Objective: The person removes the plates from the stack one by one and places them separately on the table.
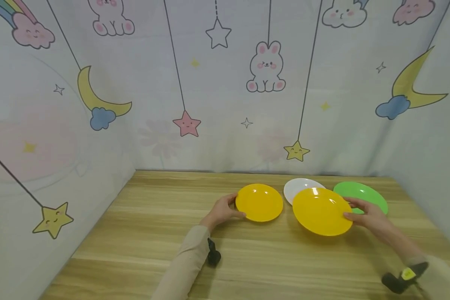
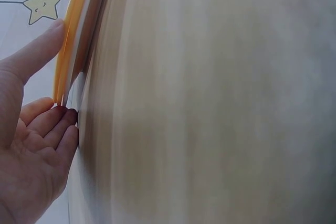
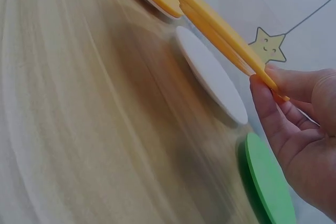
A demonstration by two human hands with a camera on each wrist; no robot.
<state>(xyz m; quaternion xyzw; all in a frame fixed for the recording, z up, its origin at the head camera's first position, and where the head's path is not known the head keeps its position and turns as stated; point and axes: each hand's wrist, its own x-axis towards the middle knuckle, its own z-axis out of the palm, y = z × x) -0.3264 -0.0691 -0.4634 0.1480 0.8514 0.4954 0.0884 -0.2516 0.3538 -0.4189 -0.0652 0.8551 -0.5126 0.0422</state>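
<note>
My right hand (image 1: 371, 216) pinches the right rim of a yellow plate (image 1: 322, 212), thumb on top and fingers beneath. In the right wrist view this plate (image 3: 215, 27) is tilted and raised off the table. At the centre, my left hand (image 1: 223, 212) holds the left rim of another yellow plate (image 1: 259, 203), with thumb and fingers spread along its edge. The left wrist view shows this yellow plate (image 2: 71, 40) with a white edge right under it. The right wrist view also shows a white layer beneath it.
A white plate (image 1: 298, 187) lies on the wooden table (image 1: 165, 208) behind the raised yellow plate, partly hidden by it. To its right is a green plate (image 1: 363, 193), partly behind my right hand. A cartoon-printed curtain (image 1: 217, 91) stands along the table's back.
</note>
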